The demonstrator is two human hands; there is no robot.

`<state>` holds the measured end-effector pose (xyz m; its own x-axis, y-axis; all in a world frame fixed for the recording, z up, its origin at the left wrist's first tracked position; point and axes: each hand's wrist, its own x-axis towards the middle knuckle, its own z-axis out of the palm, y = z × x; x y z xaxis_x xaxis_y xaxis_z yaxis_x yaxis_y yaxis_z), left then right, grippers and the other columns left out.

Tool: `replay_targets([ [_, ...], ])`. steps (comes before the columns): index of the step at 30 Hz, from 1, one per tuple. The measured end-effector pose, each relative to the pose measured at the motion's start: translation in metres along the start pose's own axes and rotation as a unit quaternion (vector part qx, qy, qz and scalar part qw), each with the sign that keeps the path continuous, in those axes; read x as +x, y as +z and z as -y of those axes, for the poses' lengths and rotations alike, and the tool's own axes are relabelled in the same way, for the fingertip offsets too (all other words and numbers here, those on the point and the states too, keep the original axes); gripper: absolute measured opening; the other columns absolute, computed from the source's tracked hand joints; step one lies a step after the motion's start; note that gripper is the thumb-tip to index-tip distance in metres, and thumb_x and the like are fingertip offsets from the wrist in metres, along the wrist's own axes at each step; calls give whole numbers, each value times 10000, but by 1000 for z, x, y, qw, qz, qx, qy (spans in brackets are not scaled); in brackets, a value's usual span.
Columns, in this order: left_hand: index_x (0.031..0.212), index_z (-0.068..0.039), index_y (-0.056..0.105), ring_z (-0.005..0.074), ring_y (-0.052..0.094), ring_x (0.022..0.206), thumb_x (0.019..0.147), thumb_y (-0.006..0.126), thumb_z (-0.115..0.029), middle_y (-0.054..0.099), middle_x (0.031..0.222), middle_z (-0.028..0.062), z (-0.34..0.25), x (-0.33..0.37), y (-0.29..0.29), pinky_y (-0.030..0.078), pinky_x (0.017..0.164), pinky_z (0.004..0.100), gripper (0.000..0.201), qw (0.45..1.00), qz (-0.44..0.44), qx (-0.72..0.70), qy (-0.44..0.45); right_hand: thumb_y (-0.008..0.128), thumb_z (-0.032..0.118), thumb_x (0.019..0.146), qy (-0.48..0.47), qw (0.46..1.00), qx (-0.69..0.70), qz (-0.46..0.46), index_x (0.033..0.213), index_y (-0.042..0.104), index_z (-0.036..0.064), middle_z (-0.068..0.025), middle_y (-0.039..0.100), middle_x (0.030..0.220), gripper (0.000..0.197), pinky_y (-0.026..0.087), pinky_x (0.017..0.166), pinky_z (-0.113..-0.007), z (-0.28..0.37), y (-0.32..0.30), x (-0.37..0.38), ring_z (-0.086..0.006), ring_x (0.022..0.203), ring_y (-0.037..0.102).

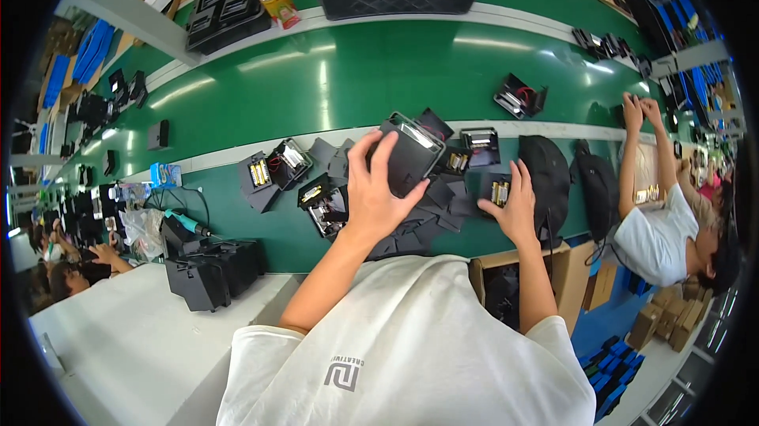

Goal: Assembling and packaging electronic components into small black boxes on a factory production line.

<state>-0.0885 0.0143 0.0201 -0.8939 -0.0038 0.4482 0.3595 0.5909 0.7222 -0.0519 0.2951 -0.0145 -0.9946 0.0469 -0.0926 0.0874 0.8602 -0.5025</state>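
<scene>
My left hand (373, 193) is closed round a black box-shaped housing (405, 159) with a shiny metal rim, held tilted above the bench. At its right, my right hand (514, 203) has thumb and fingers on either side of a small black battery case (498, 189) with batteries in it. Between and below the hands lies a heap of flat black plates (431, 216). Opened housings with batteries lie left of my left hand, one battery case (259, 173) on a dark plate. Another opened housing (480, 141) sits beyond my right hand.
A green conveyor belt (371, 70) runs beyond the bench, carrying an opened housing with red wires (520, 98). Black pouches (544, 185) lie at right, a teal electric screwdriver (186, 222) and black block (213, 272) at left. A cardboard box (568, 288) stands below; a co-worker (660, 228) works at right.
</scene>
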Motion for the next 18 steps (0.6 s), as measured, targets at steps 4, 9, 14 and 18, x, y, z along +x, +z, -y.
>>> replay_targets([
  [4,1374,-56,426,358,455,1233,650,822,-139,378,1378,169,-38,-18,11,413,1025,433,829,996,64,-18,53,621,149,899,-33,897,441,-9,1449,336,71,-159,390,1448,625,427,981,-337,79,-6,-11,-291,1215,497],
  [9,1424,-62,370,327,450,1237,779,745,-150,391,1386,168,-43,-25,-7,412,1020,415,752,960,137,-232,-75,606,135,916,46,818,569,65,1426,377,69,-149,445,1398,562,419,964,-331,99,-23,-28,-231,1152,496],
  [14,1477,-63,289,284,447,1242,917,619,-143,390,1408,171,-48,-35,-35,413,1010,382,655,820,164,-446,-319,641,120,871,-78,891,447,32,1425,390,80,-150,426,1414,610,418,976,-348,105,-21,-33,-252,1174,481],
  [18,1502,-59,241,262,449,1238,979,536,-150,391,1414,172,-56,-47,-38,412,1003,358,608,788,158,-460,-377,702,133,803,-223,946,233,-34,1423,397,93,-152,403,1434,693,416,992,-364,120,-20,-37,-276,1217,455],
])
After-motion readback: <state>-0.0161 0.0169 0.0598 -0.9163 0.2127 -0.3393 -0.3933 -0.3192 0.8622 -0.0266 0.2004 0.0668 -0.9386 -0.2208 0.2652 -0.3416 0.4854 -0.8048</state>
